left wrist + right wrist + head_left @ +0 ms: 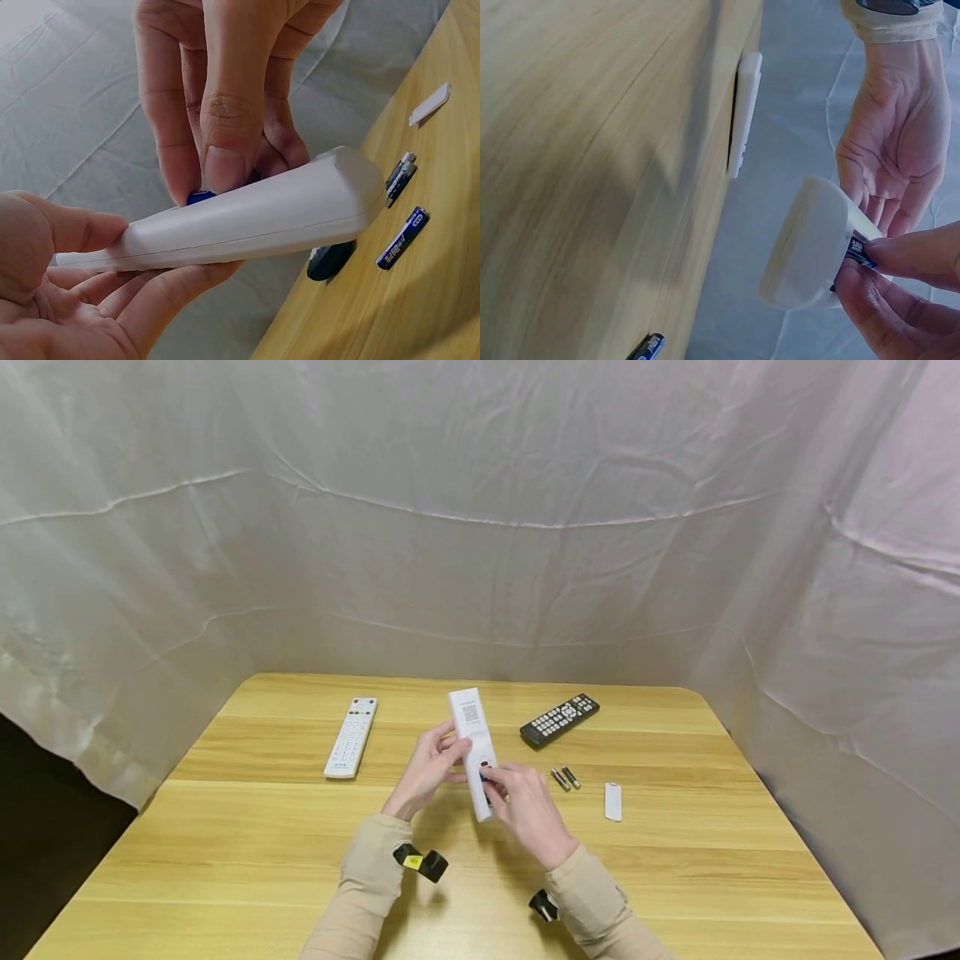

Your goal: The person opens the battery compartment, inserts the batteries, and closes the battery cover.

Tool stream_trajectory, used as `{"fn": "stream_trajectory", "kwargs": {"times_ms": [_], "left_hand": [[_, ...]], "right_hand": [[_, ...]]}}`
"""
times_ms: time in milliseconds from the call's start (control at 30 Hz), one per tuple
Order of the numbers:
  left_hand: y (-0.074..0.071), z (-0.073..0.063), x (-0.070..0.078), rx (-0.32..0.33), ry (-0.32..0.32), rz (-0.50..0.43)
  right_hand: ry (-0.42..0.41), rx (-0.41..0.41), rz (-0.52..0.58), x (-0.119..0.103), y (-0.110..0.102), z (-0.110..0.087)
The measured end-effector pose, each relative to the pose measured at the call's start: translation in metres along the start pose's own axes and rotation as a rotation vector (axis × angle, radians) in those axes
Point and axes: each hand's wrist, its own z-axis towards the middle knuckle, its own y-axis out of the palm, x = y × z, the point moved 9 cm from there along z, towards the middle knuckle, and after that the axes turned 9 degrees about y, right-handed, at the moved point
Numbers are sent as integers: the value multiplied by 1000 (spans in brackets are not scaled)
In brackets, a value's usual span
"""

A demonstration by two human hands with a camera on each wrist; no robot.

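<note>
My left hand (429, 770) grips a white remote control (481, 745) above the table, thumb on its back and fingers beneath. The remote is tilted, its back with a printed label facing up and its battery compartment uncovered. Between thumb and fingers, my right hand (531, 814) pinches a blue battery (860, 253) at that compartment. In the left wrist view only a sliver of the battery (201, 196) shows past the right thumb. The right fingers partly hide the compartment. Right of the hands, two loose batteries (566, 778) lie near a white battery cover (613, 802).
A second white remote (351, 739) lies buttons up on the wooden table (247, 835), left of my hands. Toward the back right is a black remote (560, 720). Grey cloth (480, 568) hangs behind the table and along its sides.
</note>
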Motion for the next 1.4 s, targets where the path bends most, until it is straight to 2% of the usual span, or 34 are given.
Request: {"fn": "stream_trajectory", "kwargs": {"times_ms": [567, 1000, 1400], "left_hand": [[1, -1, 2, -13, -7, -3], [1, -2, 3, -24, 0, -9], [0, -2, 2, -29, 6, -27]], "right_hand": [[22, 11, 30, 3, 0, 1], [13, 22, -7, 1, -1, 0], [-47, 33, -62, -4, -1, -3]]}}
